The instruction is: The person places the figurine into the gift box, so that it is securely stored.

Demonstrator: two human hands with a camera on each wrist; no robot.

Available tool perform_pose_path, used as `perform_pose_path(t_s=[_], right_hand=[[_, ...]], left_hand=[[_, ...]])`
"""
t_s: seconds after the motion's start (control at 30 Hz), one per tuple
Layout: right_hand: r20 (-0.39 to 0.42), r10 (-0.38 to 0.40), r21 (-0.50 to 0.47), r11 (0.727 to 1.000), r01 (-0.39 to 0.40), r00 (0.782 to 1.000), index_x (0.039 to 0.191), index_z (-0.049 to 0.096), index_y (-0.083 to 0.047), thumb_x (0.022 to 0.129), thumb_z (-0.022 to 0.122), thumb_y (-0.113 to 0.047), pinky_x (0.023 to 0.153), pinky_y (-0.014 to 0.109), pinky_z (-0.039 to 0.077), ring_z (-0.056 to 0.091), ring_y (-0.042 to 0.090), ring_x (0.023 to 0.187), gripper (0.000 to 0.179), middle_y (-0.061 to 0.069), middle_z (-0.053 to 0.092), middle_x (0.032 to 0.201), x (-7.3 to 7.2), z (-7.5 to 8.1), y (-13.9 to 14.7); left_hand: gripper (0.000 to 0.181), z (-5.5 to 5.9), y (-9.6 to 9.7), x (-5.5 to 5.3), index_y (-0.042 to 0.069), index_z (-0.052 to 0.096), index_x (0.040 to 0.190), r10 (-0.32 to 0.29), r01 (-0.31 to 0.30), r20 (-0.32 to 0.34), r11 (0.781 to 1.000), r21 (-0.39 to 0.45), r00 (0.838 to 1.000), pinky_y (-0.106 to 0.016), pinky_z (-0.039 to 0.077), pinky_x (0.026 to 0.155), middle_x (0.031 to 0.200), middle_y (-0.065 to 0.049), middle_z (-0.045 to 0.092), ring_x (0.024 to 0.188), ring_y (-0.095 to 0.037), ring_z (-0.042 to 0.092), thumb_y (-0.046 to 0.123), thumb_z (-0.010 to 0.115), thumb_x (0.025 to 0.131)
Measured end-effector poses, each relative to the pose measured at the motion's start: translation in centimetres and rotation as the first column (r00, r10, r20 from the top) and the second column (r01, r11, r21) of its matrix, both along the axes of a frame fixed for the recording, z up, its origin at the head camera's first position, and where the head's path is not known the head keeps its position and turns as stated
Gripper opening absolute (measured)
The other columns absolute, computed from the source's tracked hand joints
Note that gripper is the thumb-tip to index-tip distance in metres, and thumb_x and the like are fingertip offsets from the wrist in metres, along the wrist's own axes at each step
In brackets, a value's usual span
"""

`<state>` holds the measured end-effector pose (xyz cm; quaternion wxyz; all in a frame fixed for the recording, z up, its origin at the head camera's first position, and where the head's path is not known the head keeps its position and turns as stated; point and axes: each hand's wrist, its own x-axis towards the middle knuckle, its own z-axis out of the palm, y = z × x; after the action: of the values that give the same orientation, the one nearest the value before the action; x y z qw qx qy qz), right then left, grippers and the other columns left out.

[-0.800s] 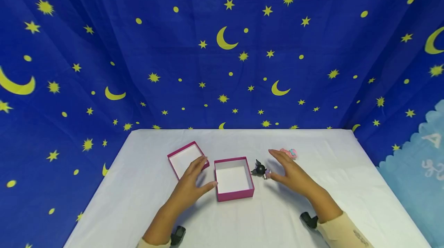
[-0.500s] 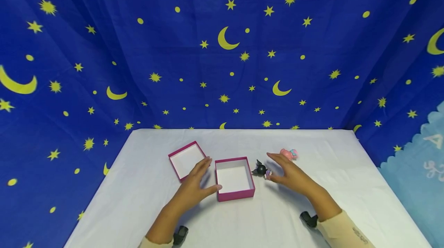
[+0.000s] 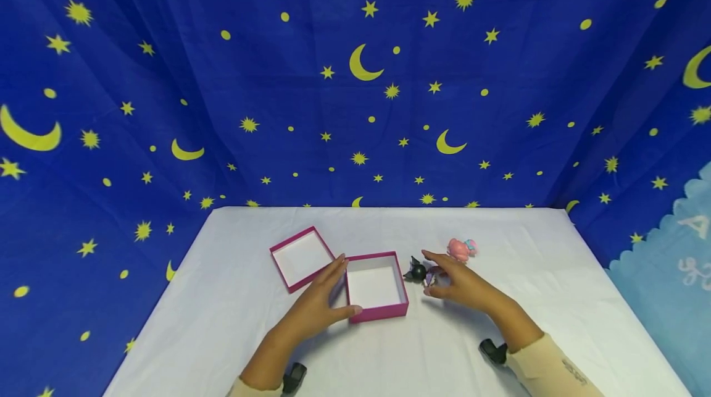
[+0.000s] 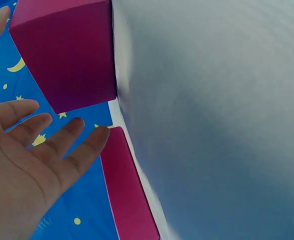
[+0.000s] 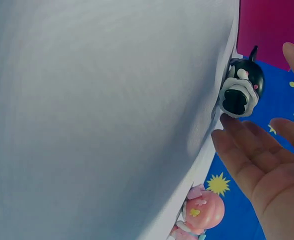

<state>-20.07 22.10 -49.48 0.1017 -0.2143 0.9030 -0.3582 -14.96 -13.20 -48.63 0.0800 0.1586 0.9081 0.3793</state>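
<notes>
A magenta box with a white inside stands uncovered mid-table. My left hand is at its left side, thumb near the front left corner and the other fingers along the left wall. In the left wrist view those fingers spread loosely below the box. To the box's right lies a small figurine with a black pointed hood. My right hand spreads around its lower end, fingers relaxed. The right wrist view shows the fingertips right by the black-and-white figurine.
The box's lid lies inside-up behind and left of the box. A pink figurine with a blue bow lies behind the right hand. White cloth covers the table, and a blue star-and-moon curtain hangs behind it.
My left hand has moved right and closer, to the box's left side. The right hand has shifted slightly left and nearer around the black-hooded figurine, uncovering more of the pink one.
</notes>
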Motion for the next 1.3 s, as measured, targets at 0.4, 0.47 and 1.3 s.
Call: perform_pose_path(t_s=[0.4, 0.47, 1.3], right_hand=[[0.031, 0.022, -0.05, 0.999, -0.021, 0.999, 0.154, 0.037, 0.0, 0.085, 0.082, -0.025, 0.091, 0.033, 0.06, 0.068, 0.021, 0.106, 0.086, 0.023, 0.046, 0.149, -0.1, -0.3, 0.1], [0.046, 0.027, -0.066, 0.998, -0.024, 0.999, 0.154, 0.036, 0.003, 0.084, 0.083, -0.024, 0.086, 0.026, 0.06, 0.067, 0.017, 0.102, 0.087, 0.024, 0.046, 0.148, -0.2, -0.4, 0.1], [0.041, 0.001, -0.014, 1.0, 0.0, 0.999, 0.145, 0.042, 0.004, 0.078, 0.085, -0.013, 0.066, 0.021, 0.055, 0.059, 0.004, 0.076, 0.081, 0.01, 0.06, 0.108, -0.1, -1.1, -0.4]], left_hand=[[0.102, -0.3, -0.1, -0.4, 0.027, 0.023, 0.162, -0.031, 0.031, 0.027, 0.999, 0.016, 0.999, -0.058, 0.028, 0.123, 0.172, 0.007, 0.015, 0.157, -0.029, 0.022, 0.058, 0.077, 0.082], [0.102, -0.4, -0.1, -0.5, 0.027, 0.023, 0.162, -0.025, 0.024, 0.04, 1.0, 0.018, 0.999, -0.058, 0.028, 0.123, 0.171, 0.008, 0.015, 0.157, -0.029, 0.022, 0.058, 0.078, 0.081], [0.103, -0.5, 0.0, -0.7, 0.02, 0.026, 0.162, -0.025, 0.019, 0.067, 0.996, 0.092, 0.997, -0.057, 0.023, 0.126, 0.171, 0.004, 0.016, 0.158, -0.029, 0.019, 0.048, 0.082, 0.081]])
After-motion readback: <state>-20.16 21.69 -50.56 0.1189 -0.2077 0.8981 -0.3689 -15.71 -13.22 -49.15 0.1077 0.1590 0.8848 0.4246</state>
